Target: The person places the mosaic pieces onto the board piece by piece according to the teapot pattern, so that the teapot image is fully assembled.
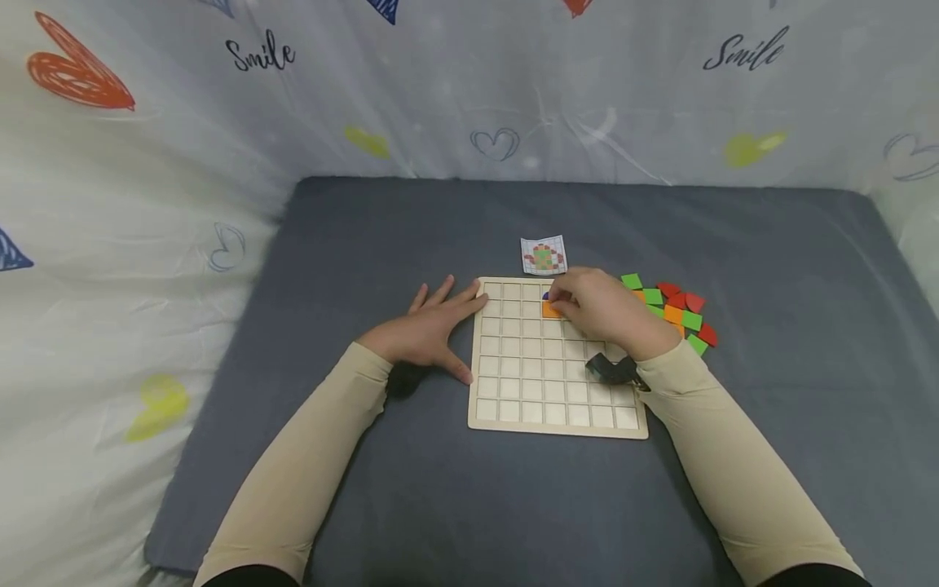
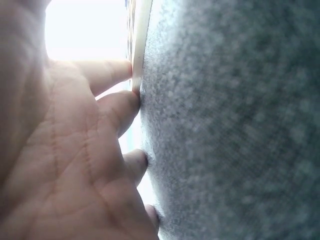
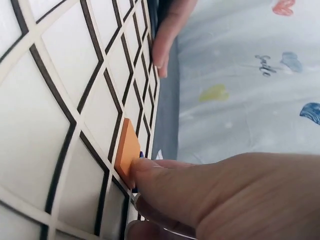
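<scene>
A pale board point(image 1: 531, 347) with a grid of square cells lies on the dark cloth. Spread along its left edge, the left hand point(image 1: 428, 328) touches the rim with thumb and fingertips; the left wrist view shows its palm point(image 2: 75, 145) and fingertips against the board's side point(image 2: 140, 45). Over the upper part of the board, the right hand point(image 1: 612, 306) pinches an orange square tile point(image 1: 550, 310). In the right wrist view the thumb of the right hand point(image 3: 215, 187) presses on the orange tile point(image 3: 128, 152), which sits tilted at a cell. A blue piece point(image 1: 546, 296) shows just behind it, partly hidden.
A small card point(image 1: 544, 255) with a coloured grid picture lies behind the board. Right of the board is a loose group of green point(image 1: 692, 320), red point(image 1: 694, 302) and orange point(image 1: 672, 314) pieces. A dark strap point(image 1: 612, 369) hangs at the right wrist. Printed curtains surround the table.
</scene>
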Tool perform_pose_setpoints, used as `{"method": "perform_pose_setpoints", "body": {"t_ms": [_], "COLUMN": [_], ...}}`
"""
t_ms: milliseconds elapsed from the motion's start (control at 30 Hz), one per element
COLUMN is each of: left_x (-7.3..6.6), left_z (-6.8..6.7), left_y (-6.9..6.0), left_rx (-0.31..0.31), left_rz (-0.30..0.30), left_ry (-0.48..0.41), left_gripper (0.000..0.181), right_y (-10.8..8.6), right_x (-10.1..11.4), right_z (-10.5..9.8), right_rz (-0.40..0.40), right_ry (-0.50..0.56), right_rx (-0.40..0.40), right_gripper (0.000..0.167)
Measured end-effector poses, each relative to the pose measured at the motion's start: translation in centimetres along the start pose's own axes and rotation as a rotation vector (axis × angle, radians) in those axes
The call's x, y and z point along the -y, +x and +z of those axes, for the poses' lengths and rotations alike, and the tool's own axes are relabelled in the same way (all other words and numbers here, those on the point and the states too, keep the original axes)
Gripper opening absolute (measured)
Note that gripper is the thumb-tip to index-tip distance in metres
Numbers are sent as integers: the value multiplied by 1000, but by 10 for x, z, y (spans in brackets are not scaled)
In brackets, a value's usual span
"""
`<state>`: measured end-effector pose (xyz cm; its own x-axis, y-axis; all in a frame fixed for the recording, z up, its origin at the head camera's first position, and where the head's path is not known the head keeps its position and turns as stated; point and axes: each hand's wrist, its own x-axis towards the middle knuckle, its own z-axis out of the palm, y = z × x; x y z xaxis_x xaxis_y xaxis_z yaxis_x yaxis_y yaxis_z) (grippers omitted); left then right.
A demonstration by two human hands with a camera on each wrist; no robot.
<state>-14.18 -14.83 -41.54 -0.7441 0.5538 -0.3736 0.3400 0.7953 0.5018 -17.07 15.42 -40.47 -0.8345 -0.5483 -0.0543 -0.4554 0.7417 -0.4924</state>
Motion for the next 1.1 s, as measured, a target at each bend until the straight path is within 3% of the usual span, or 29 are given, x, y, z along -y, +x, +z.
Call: {"method": "perform_pose_setpoints", "body": {"t_ms": [300, 500, 700, 1100], "left_x": [1, 1, 0, 0], "left_z": [-1, -1, -1, 0], "left_y": [-2, -1, -1, -1], "left_rx": [3, 2, 2, -4], "left_rz": [2, 0, 6, -8], "left_ry": [-5, -5, 2, -3], "left_gripper": [133, 133, 133, 132], "right_y": [-9, -19, -34, -60], "right_x": [-13, -31, -44, -58], "right_z": [-15, -28, -38, -37], "right_rz": [30, 94, 161, 204], "right_ry": [-16, -24, -17, -41], "right_rx": [-30, -50, -41, 20], "right_gripper": [17, 19, 22, 19]}}
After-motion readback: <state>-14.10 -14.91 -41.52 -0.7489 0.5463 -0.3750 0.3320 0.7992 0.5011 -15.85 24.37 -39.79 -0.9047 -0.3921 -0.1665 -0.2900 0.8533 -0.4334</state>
